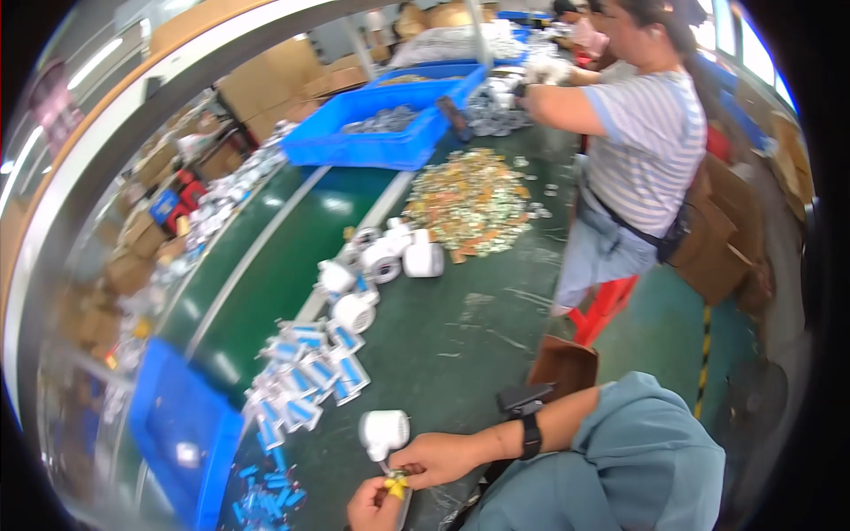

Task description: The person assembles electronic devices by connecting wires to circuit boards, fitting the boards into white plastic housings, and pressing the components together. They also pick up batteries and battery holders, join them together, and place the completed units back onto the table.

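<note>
At the near edge of the green work surface, my left hand [374, 506] and my right hand [436, 457] meet with fingers pinched around a small yellow piece [396, 485]. Its exact kind is too small to tell, and the fingers partly cover it. Just beyond my right fingers lies a white rounded housing [384, 429] with a narrow neck pointing toward my hands. Something thin runs between the neck and my fingertips; whether it joins the yellow piece is unclear. To the left of my hands are loose small blue pieces [270, 497].
White-and-blue rectangular pieces [316, 370] and white round housings [423, 259] lie ahead. Farther off are a heap of small flat parts [474, 208] and a blue tray [354, 152]. A blue bin [228, 460] stands left. A person [646, 150] in stripes works at right.
</note>
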`<state>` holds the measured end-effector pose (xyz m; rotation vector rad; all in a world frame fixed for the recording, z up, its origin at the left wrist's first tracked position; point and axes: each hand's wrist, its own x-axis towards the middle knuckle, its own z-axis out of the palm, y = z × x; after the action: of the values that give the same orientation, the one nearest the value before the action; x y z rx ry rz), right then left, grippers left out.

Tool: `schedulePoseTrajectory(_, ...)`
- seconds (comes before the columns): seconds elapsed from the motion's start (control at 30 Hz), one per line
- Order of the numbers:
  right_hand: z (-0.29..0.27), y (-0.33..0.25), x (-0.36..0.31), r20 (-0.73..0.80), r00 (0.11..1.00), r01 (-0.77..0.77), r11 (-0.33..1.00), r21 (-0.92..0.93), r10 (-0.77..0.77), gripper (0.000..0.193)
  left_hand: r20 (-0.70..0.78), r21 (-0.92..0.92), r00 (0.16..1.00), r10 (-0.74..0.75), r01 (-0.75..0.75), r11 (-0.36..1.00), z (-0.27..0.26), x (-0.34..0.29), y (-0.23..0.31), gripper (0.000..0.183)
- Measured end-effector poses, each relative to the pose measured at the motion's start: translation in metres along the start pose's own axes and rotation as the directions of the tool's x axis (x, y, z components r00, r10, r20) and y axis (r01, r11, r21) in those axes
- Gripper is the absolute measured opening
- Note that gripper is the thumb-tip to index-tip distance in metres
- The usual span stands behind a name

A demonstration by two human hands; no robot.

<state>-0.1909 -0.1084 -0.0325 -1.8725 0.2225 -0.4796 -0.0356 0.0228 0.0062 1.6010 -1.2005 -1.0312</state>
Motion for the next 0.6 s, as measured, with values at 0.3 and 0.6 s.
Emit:
schedulePoseTrajectory(0.3,0.002,-0.01,-0.014,0.058,0.989,-0.137,0.989,0.061,0.133,0.017,-0.11,0.13,0.993,0.042,-0.028,0.991,0.006,-0.008,-0.018,0.018)
schedulePoseTrajectory(0.6,-0.004,-0.017,0.005,0.096,0.921,-0.389,0.878,0.278,0.377,0.01,-0.199,0.261,0.942,0.269,-0.214,0.941,-0.01,0.009,-0.005,0.022)
